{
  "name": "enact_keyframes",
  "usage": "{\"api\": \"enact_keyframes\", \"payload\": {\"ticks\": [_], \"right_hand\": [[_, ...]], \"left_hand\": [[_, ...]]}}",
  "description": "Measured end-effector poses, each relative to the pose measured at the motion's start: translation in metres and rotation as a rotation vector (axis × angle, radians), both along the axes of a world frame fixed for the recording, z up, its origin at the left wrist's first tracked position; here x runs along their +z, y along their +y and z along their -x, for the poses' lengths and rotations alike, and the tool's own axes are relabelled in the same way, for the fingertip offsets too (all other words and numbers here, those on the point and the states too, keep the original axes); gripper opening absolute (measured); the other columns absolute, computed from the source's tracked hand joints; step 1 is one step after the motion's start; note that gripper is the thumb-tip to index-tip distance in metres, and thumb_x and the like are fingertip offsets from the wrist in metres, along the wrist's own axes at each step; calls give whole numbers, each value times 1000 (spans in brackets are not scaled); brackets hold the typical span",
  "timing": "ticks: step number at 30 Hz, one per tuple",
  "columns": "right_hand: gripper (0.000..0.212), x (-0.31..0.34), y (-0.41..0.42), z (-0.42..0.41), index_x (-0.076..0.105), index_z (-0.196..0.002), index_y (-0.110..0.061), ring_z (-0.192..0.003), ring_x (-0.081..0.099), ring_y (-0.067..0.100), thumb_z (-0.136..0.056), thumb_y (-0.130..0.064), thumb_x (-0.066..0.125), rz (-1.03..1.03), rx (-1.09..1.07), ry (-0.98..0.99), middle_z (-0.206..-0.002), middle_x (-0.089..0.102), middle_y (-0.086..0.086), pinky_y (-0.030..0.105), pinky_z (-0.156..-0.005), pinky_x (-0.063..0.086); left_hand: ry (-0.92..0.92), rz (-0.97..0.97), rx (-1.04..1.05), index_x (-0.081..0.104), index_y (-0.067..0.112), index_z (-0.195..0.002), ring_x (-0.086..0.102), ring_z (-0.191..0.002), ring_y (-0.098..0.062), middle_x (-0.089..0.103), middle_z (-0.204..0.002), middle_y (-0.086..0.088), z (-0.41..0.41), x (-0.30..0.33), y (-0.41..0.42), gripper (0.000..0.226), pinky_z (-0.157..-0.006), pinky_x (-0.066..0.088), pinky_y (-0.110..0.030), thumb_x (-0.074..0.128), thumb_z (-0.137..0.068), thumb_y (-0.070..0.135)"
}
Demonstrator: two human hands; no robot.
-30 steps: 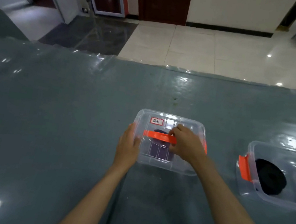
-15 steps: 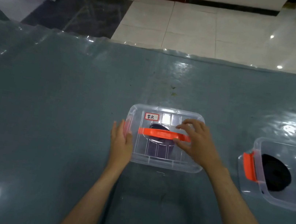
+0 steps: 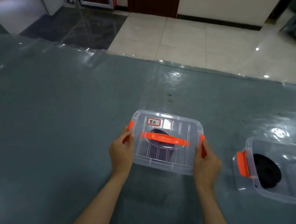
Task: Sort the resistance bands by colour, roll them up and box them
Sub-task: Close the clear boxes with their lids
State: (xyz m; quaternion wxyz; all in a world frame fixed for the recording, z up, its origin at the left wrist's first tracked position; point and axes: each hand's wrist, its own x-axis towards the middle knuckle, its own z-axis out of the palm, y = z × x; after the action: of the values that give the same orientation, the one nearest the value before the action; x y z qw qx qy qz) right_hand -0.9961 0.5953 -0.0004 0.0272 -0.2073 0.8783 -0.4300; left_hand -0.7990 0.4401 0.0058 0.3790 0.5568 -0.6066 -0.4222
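Observation:
A clear plastic box [image 3: 177, 166] with its lid on stands at the table's middle. An orange handle [image 3: 165, 139] lies flat across the lid, and a red-framed label [image 3: 153, 121] sits at the lid's far left. A rolled purple band [image 3: 158, 150] shows dimly through the lid. My left hand [image 3: 121, 150] presses the orange latch on the box's left end. My right hand [image 3: 207, 165] presses the orange latch on its right end. A second clear box [image 3: 247, 186], without a lid, holds a rolled black band [image 3: 267, 171] at the right.
The grey table [image 3: 44, 134] is covered by a glossy clear sheet whose far edge runs across the view. Beyond it lie pale floor tiles, a dark door and a glass-fronted cabinet. The open box reaches past the right frame edge.
My right hand left the orange handle on the lid and moved to the box's right end. My left hand shifted onto the left latch. The handle now lies flat.

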Motion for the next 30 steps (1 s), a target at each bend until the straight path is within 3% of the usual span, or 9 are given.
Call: {"api": "enact_keyframes", "payload": {"ticks": [3,6,8,10,12,17,20,23,30], "right_hand": [[39,7,-2,1,64,-142,-22,-85,71,46,-103,-20,62,-72,55,48,-100,76,24,43,-71,53],[43,12,7,3,57,-148,-27,-95,71,41,-106,-21,56,-134,174,52,-112,76,16,39,-76,51],[46,18,18,5,50,-153,-33,-108,69,38,-108,-25,51,-198,258,2,-127,72,10,41,-86,53],[44,24,34,0,50,-152,-33,-116,66,37,-108,-28,47,-255,316,-30,-133,69,9,42,-93,51],[39,30,54,-13,58,-145,-20,-120,65,38,-107,-24,52,-295,333,3,-136,67,14,44,-98,50],[24,38,113,-56,71,-121,-10,-110,67,35,-98,-17,64,-422,361,101,-126,71,11,43,-92,52],[21,39,149,-79,72,-115,-12,-105,68,34,-96,-18,65,-475,377,126,-120,72,7,41,-85,52],[26,39,181,-99,71,-120,-14,-109,67,33,-96,-20,65,-524,405,92,-123,70,8,39,-89,51],[28,48,271,-140,68,-126,-23,-114,67,26,-100,-32,60,-652,397,103,-129,68,0,34,-89,50]], "left_hand": [[-82,67,-55,77,9,-124,73,-117,-22,73,-133,-6,-2,6,-1,25,-100,59,-39,66,-103,13],[-224,110,-173,72,19,-131,73,-103,-20,75,-122,7,-13,16,-2,28,-83,54,-22,58,-106,20],[-358,151,-324,63,27,-141,66,-97,-16,71,-117,9,-25,22,-1,35,-77,46,-22,54,-107,23],[-505,188,-411,60,29,-141,67,-103,-22,72,-121,3,-42,29,6,37,-82,49,-33,58,-105,31],[-632,221,-420,64,25,-136,67,-112,-30,72,-125,-2,-62,35,20,34,-91,50,-40,57,-105,39],[-835,258,-511,57,17,-147,58,-132,-29,62,-146,-6,-107,39,80,44,-109,45,-42,56,-106,33],[-918,279,-601,57,19,-146,56,-132,-26,60,-146,-2,-122,41,118,42,-108,45,-38,51,-106,30],[-994,338,-683,57,21,-143,56,-129,-24,58,-144,1,-134,45,152,39,-105,44,-35,47,-106,30],[-1008,368,-748,56,24,-142,53,-131,-25,57,-141,0,-145,49,230,38,-104,43,-36,45,-106,31]]}}
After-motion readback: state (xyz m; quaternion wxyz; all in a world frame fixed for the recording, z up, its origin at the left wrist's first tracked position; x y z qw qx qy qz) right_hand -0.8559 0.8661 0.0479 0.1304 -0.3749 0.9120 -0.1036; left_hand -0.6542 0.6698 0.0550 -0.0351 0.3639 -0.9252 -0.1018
